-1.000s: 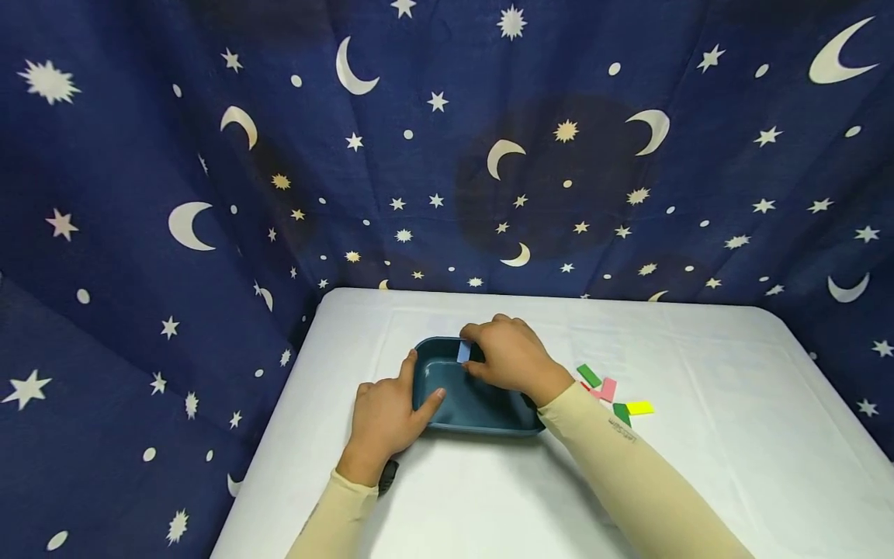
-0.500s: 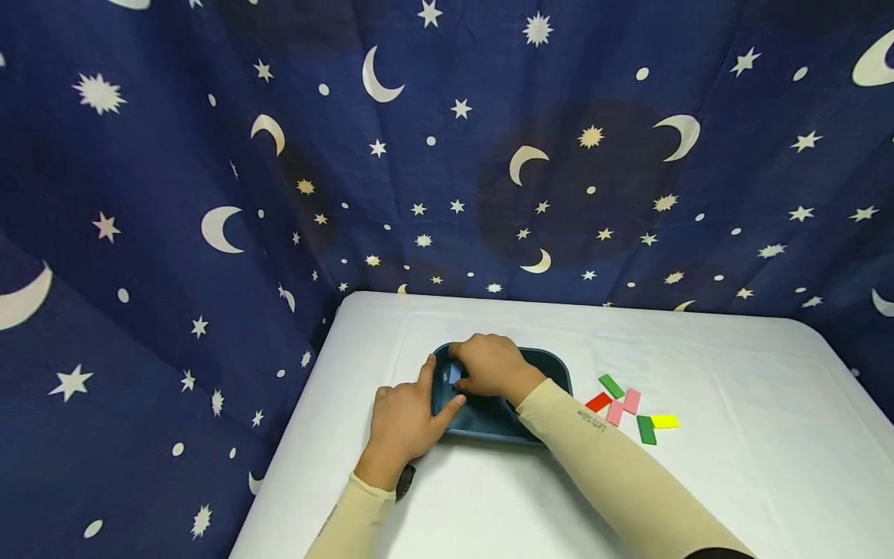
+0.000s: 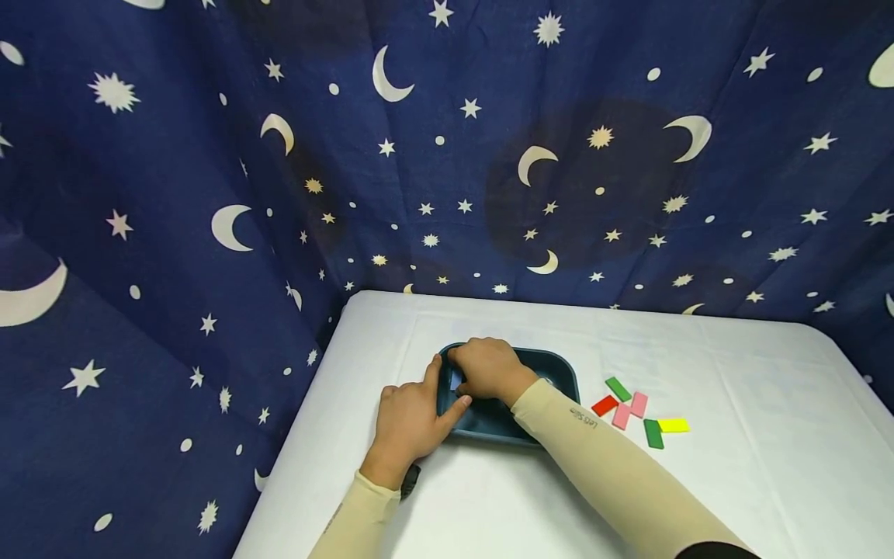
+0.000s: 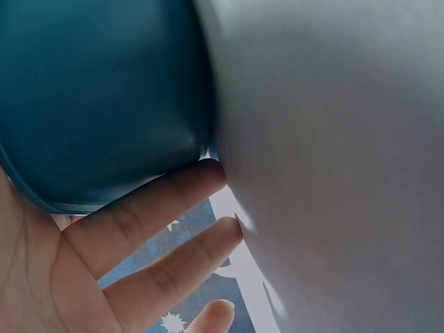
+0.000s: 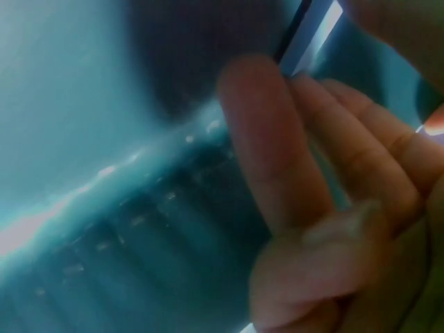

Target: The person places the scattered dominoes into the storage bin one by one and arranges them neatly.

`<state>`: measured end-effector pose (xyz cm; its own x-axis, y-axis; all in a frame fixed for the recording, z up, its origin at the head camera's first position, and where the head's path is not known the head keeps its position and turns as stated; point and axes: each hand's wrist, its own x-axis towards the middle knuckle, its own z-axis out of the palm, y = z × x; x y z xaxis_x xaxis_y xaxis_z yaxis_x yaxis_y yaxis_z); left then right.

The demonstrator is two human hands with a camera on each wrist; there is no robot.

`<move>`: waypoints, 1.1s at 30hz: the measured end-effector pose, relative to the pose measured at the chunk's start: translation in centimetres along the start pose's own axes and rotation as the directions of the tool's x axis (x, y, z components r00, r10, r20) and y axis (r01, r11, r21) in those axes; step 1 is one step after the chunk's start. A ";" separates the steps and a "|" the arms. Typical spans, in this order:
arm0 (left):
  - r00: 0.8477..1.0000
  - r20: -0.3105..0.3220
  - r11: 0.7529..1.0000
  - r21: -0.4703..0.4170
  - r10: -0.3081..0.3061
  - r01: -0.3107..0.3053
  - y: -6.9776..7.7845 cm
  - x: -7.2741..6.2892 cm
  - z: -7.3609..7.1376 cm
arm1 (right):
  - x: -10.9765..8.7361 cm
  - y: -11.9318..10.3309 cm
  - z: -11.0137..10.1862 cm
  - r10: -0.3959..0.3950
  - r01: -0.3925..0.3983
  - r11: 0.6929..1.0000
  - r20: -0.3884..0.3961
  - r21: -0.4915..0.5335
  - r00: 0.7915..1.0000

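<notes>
A dark teal tray (image 3: 562,376) with raised walls stands on the white table. At its left end my left hand (image 3: 407,423) holds the wall, index finger along the outside and thumb over the front left corner. The left wrist view shows straight, spread fingers (image 4: 163,201) against the tray's outer wall. Inside the tray, near the far left corner, my right hand (image 3: 489,367) pinches a small blue domino block (image 3: 456,380) that stands upright. Much of the block is covered by that hand. Curled fingers (image 5: 270,139) fill the blurred right wrist view.
Right of the tray lie several loose domino blocks: a red one (image 3: 604,405), two pink ones (image 3: 621,415), two green ones (image 3: 653,434) and a yellow one (image 3: 673,425). A blue star-and-moon curtain (image 3: 447,171) hangs behind and to the left of the white table (image 3: 754,404).
My right hand has moved left and lower within the tray, carrying the blue block towards the left end. My left hand keeps its hold. The head view has shifted slightly.
</notes>
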<state>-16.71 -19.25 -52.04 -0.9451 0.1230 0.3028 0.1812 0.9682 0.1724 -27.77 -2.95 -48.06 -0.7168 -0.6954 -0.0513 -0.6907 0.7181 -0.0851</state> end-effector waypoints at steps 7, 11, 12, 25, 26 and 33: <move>1.000 0.013 1.000 -0.003 0.000 0.000 0.6 -0.1 0.1 | -0.6 0.0 0.1 0.009 -0.009 1.000 -0.010 0.002 1.000; 1.000 0.003 1.000 -0.014 0.007 -0.007 0.9 -0.2 0.2 | -1.0 0.1 0.3 0.024 -0.024 1.000 -0.004 -0.001 1.000; 1.000 0.002 1.000 -0.016 0.009 -0.009 0.9 -0.2 0.2 | -1.1 0.1 0.3 0.028 -0.028 1.000 -0.002 -0.003 1.000; 1.000 0.013 1.000 -0.008 -0.003 0.003 0.4 -0.1 0.3 | -3.5 0.9 -1.5 0.018 -0.016 0.999 -0.076 0.031 0.997; 1.000 0.013 1.000 -0.008 -0.002 0.002 0.3 -0.1 0.3 | -4.0 1.0 -1.8 0.019 -0.015 0.999 -0.090 0.040 0.996; 1.000 0.013 1.000 -0.027 0.000 0.000 0.4 -0.4 0.3 | -8.8 2.9 -4.2 0.069 -0.049 0.995 -0.254 0.084 0.965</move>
<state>-16.38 -18.84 -52.41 -0.9486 0.1260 0.2902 0.1882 0.9620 0.1977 -23.83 5.38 -43.67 -0.7633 -0.6150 0.1979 -0.6444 0.7466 -0.1655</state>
